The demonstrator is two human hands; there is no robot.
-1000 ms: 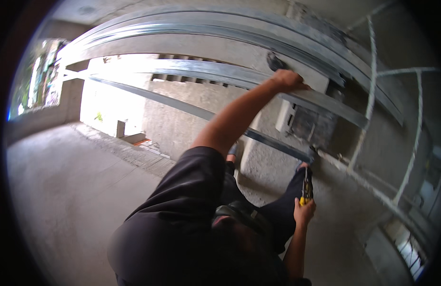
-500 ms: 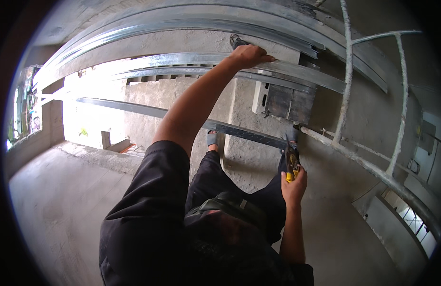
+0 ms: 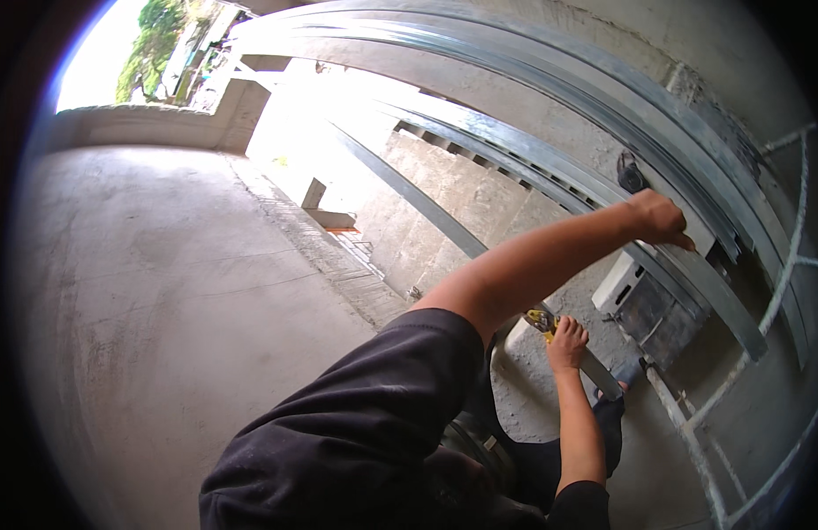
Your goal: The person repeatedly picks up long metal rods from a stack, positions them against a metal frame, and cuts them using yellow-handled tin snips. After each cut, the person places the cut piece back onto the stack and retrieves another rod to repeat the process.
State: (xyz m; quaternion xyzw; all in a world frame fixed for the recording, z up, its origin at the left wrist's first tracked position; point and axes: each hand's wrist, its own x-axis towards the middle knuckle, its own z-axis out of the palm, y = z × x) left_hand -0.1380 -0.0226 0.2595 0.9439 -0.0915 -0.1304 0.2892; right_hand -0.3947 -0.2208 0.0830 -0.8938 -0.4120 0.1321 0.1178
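Observation:
My left hand [image 3: 661, 219] reaches far out with its fingers curled over the edge of a long galvanized metal channel [image 3: 718, 296], near that channel's right end. In my right hand [image 3: 568, 343], closed around the handles, is a pair of tin snips [image 3: 541, 321] with yellow grips and dark jaws. The snips point left, close over a separate narrow metal channel [image 3: 409, 190] that slants across in front of me. My left forearm hides part of that narrow channel. Whether the jaws touch the metal, I cannot tell.
More long metal channels [image 3: 550, 75] lie across the far side. A pale, rusty pipe frame [image 3: 705, 459] stands at the right. Next to a dark panel [image 3: 661, 318] is a white block [image 3: 617, 281]. A low concrete wall [image 3: 144, 126] borders the bright opening at left.
My view has swung left, so the scene sits further right and tilted. My right hand has brought the snips across to the narrow channel. The left hand stays on its channel.

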